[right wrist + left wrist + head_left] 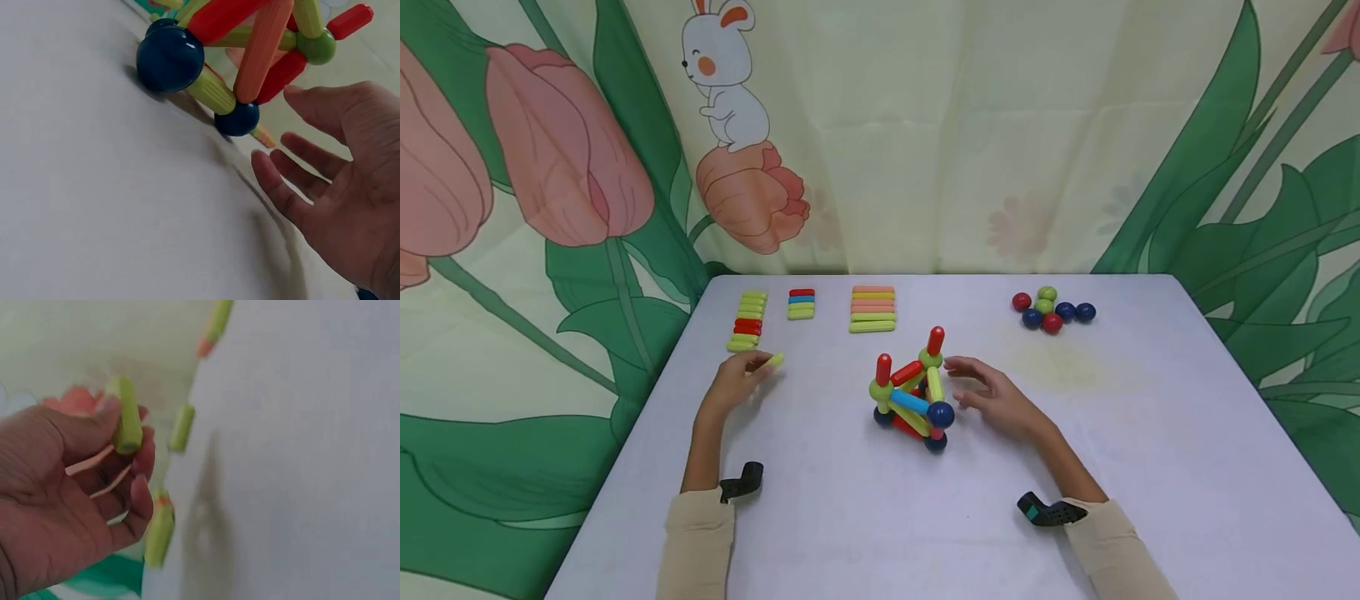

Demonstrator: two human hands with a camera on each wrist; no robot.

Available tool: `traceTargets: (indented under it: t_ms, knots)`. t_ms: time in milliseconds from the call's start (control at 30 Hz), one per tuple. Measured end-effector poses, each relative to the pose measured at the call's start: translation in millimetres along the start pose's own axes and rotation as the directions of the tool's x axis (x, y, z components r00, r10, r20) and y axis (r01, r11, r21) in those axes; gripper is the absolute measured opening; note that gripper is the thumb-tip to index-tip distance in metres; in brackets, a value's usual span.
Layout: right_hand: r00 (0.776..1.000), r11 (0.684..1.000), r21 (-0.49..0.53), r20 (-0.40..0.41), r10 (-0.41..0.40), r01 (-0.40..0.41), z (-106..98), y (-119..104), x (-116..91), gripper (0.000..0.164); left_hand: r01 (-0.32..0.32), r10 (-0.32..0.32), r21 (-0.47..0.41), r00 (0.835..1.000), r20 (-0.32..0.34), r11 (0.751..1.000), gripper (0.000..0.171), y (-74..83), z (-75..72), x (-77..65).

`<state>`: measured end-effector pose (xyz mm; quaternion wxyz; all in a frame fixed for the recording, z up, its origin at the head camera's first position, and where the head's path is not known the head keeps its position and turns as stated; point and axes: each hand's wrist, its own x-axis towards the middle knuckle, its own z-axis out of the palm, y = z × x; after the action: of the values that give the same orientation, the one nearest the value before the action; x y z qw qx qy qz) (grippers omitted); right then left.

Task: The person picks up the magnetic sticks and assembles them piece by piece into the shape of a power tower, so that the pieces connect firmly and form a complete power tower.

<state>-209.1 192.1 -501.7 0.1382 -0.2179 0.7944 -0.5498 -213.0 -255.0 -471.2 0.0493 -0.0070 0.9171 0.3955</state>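
Note:
My left hand [737, 385] pinches a short yellow-green rod [127, 415] between thumb and fingers, just in front of the left column of rods. At mid-table stands a frame built of rods and balls [912, 403], with blue balls at its base, green balls higher up and two red rods pointing upward. Beside its right side is my right hand [996, 398], fingers loosely bent and holding nothing. In the right wrist view a salmon rod [264, 53] slants down to a blue ball [237, 119], close to the fingertips.
Behind the left hand lies a column of green and red rods [748, 321]. A small stack of red, blue and green rods [801, 304] and a longer-rod stack [872, 309] sit at the back. Several loose balls [1052, 323] are grouped at the back right.

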Motion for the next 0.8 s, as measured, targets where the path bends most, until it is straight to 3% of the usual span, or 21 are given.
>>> traceTargets:
  t_ms: [133, 233, 300, 467, 600, 700, 800]
  knots:
    - [0.983, 0.994, 0.083, 0.166, -0.079, 0.065, -3.1, -1.9, 17.2, 0.067, -0.069, 0.085, -0.227, 0.995, 0.06, 0.971, 0.035, 34.9, 11.1, -5.8]
    - [0.962, 0.997, 0.071, 0.268, -0.05, 0.032, -2.2, -3.4, 28.1, 0.072, -0.069, 0.109, -0.355, 0.989, 0.095, 0.932, 0.033, 60.0, 21.1, -9.9]
    - [0.954, 1.0, 0.006, 0.299, -0.021, 0.02, 0.1, -3.8, 34.2, 0.072, -0.055, 0.101, -0.399, 0.991, 0.094, 0.915, 0.035, 73.2, 27.5, -13.1]
    - [0.964, 0.985, -0.172, 0.263, 0.047, -0.001, 6.4, -2.1, 40.2, 0.057, -0.046, 0.076, -0.506, 0.996, 0.039, 0.861, 0.04, 95.9, 40.8, -24.3]
    - [0.979, 0.971, -0.236, 0.192, 0.074, -0.027, 9.6, -3.4, 36.4, 0.053, -0.106, 0.117, -0.557, 0.993, -0.016, 0.824, 0.04, 109.0, 47.4, -35.6]
    - [0.99, 0.965, -0.261, 0.121, 0.066, -0.032, 12.0, -5.2, 31.9, 0.052, -0.157, 0.167, -0.549, 0.985, -0.032, 0.821, 0.038, 119.8, 53.6, -44.5]
    - [0.998, 0.963, -0.27, 0.051, 0.035, -0.02, 18.0, -6.7, 28.5, 0.054, -0.226, 0.24, -0.473, 0.97, -0.032, 0.852, 0.034, 131.9, 63.3, -53.3]
